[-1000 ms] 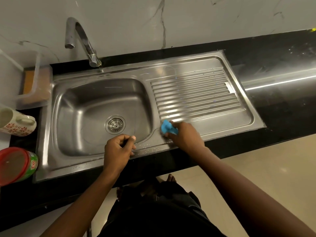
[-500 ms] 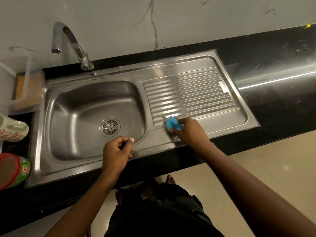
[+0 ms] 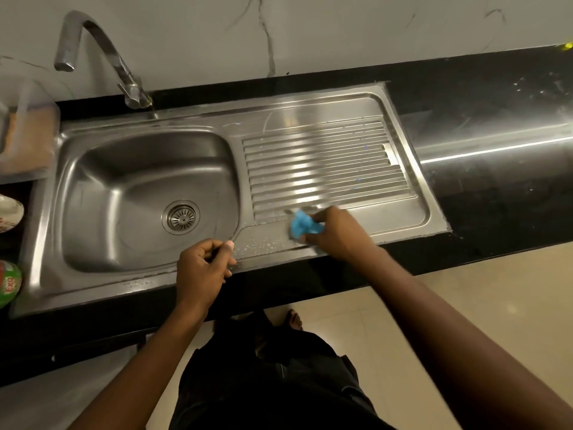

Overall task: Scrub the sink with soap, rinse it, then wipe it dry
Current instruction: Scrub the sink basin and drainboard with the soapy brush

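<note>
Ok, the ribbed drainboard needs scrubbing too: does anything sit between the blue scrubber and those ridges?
Nothing visible does. The right hand grips the blue scrubber at the near edge of the drainboard, and nothing lies on the ridges beyond it.

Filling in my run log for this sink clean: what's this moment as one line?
right hand: grips blue cloth on drainboard front | left hand: curled, empty, at sink rim | faucet: no water flowing

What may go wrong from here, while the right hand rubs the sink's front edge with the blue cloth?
1. The blue cloth in the right hand may push the droplets over the front edge, toward the bare foot on the floor: a slip risk.
2. The drainboard grooves might get skipped.
</note>
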{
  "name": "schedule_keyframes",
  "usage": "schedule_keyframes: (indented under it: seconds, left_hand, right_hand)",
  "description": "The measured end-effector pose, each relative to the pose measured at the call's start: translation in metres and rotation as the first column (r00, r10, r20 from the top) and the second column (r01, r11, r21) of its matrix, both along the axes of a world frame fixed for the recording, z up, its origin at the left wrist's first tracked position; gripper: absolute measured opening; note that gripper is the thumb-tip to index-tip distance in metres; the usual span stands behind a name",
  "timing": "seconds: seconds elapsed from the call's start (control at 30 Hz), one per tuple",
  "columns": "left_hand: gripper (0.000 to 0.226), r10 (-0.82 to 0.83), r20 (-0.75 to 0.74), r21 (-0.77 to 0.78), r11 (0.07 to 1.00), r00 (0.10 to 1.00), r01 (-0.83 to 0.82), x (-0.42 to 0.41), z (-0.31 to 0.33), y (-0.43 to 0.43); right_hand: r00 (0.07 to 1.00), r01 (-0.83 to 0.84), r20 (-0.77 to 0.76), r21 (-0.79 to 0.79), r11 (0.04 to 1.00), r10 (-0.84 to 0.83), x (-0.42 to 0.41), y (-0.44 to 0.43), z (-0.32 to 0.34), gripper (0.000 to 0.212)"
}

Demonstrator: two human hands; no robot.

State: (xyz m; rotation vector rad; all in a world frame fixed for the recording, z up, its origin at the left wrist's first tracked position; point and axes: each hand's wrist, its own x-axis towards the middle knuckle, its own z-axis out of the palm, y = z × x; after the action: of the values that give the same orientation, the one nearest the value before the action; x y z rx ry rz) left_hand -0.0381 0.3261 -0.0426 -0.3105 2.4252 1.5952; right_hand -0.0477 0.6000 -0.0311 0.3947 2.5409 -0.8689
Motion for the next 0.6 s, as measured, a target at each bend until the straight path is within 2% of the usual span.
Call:
schedule_keyframes:
  seconds: [0.13, 0.27, 0.5, 0.6]
  left_hand:
    - [0.022, -0.012, -0.002, -0.003, 1.000, 1.000, 0.012, -0.003, 0.003, 0.006]
    - [0.021, -0.041, -0.003, -0.007, 0.999, 0.999, 0.041, -0.009, 0.006, 0.009]
    - [0.021, -0.085, 0.015, 0.044, 0.996, 0.996, 0.084, -0.019, 0.006, 0.006]
    - [0.021, -0.106, 0.024, 0.054, 0.993, 0.994, 0.104, -0.021, 0.004, 0.001]
  right_hand:
    - [0.996, -0.092, 0.010, -0.117, 0.989, 0.094, -0.003, -0.060, -0.005, 0.049]
    - [0.995, -0.073, 0.062, -0.148, 0.986, 0.083, 0.006, -0.057, 0.002, 0.052]
    - [0.983, 0.148, 0.097, 0.102, 0.984, -0.158, 0.037, 0.047, 0.017, 0.060]
    - [0.980, 0.179, 0.072, 0.072, 0.981, -0.184, 0.040, 0.021, 0.015, 0.059]
